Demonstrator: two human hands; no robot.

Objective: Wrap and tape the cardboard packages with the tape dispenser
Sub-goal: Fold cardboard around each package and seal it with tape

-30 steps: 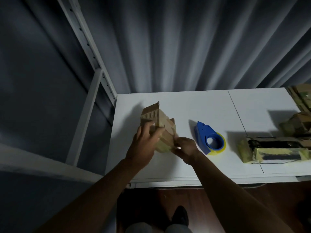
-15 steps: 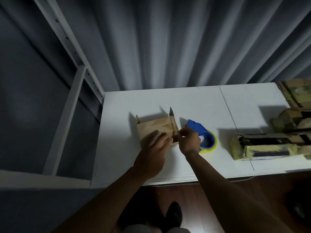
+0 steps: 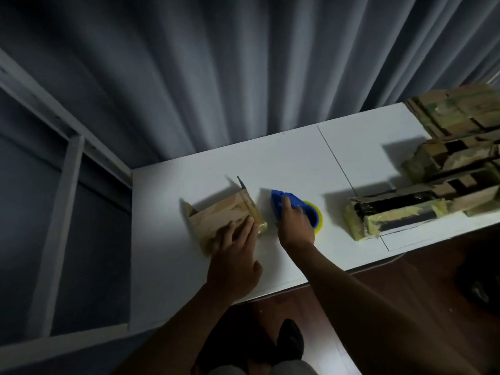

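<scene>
A small brown cardboard package (image 3: 219, 215) lies flat on the white table (image 3: 297, 163), with yellowish tape along its right edge. My left hand (image 3: 234, 255) presses on its near side with straight fingers. To its right sits the blue tape dispenser (image 3: 286, 204) with a yellow tape roll (image 3: 318, 215). My right hand (image 3: 293, 226) covers the dispenser's near side, fingers curled over its body.
Several taped cardboard packages (image 3: 400, 215) are stacked at the table's right end, up to the far corner (image 3: 460, 112). Grey curtains hang behind. A white metal frame (image 3: 62, 207) stands to the left. Dark wooden floor lies below the table's front edge.
The package was held tilted, then laid flat on the table. My right hand left the package's right edge and moved right onto the tape dispenser. My left hand stays on the package.
</scene>
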